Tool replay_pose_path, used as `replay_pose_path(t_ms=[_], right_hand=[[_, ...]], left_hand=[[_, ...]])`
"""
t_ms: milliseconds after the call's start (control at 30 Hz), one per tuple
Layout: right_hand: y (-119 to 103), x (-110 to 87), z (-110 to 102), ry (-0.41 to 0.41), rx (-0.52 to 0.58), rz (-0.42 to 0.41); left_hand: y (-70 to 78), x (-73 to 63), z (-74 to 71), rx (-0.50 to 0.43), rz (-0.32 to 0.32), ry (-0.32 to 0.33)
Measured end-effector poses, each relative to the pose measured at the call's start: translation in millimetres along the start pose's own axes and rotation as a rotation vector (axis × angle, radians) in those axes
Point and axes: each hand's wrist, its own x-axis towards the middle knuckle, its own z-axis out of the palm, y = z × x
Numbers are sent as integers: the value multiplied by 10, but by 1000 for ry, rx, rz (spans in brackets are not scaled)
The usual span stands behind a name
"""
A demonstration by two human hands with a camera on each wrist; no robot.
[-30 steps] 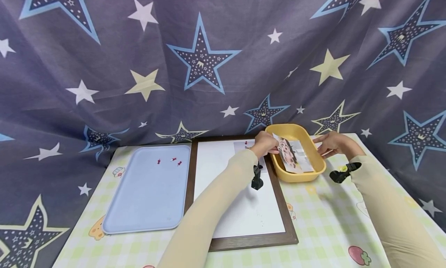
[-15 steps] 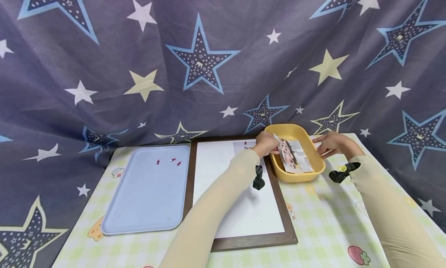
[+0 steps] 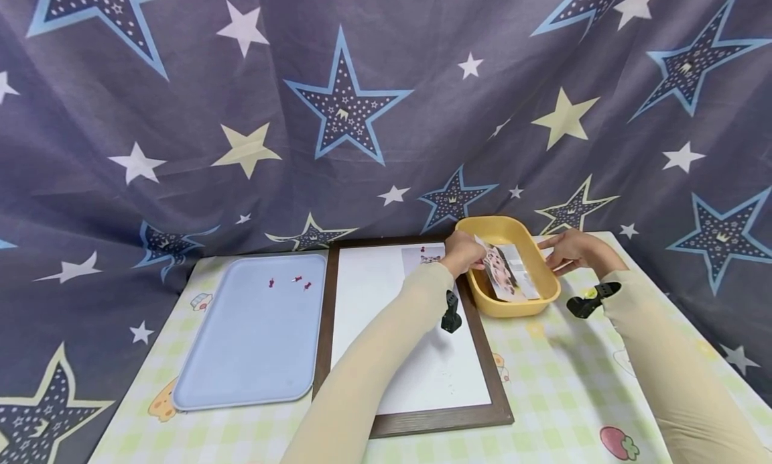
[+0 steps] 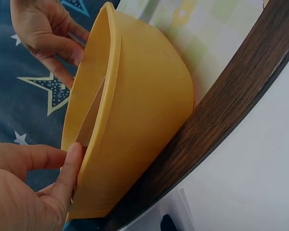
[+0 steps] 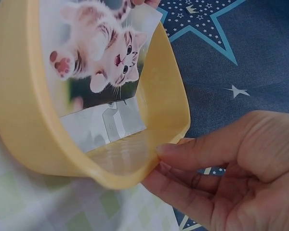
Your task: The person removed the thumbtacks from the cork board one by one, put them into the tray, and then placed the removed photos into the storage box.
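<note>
Here's the kitten photo [image 5: 98, 53], tilted inside the yellow basin [image 3: 521, 308] at the far right of the table [image 3: 555, 397], and the left hand [image 3: 463, 253] has its left edge pinched between thumb and fingers! A second sheet [image 5: 89, 127] lies beneath. On the right, the right hand [image 3: 573, 248] clamps the basin's rim, thumb against fingers. Left of the basin, the brown-framed whiteboard [image 3: 425, 383]; further left, the blue tray [image 3: 247, 357] with red pins [image 3: 271, 283] toward its far end.

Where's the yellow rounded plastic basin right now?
Head view, right of centre: yellow rounded plastic basin, just right of the brown-framed white board, left hand at its left rim, right hand at its right.
</note>
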Motion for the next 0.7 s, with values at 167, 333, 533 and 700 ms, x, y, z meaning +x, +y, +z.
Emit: replay_pose_path(t_ms=[167,333,533,700], right_hand=[[6,6,7,6,2,0],[-1,1,10,8,3,6],[1,1,10,8,4,6],[3,10,0,0,1,2]], left_hand=[[7,3,14,8,-14,13],[15,-27,6,-36,-29,1],[39,-166,-32,-126,-42,-56],[35,-221,-53,-204,-52,-131]])
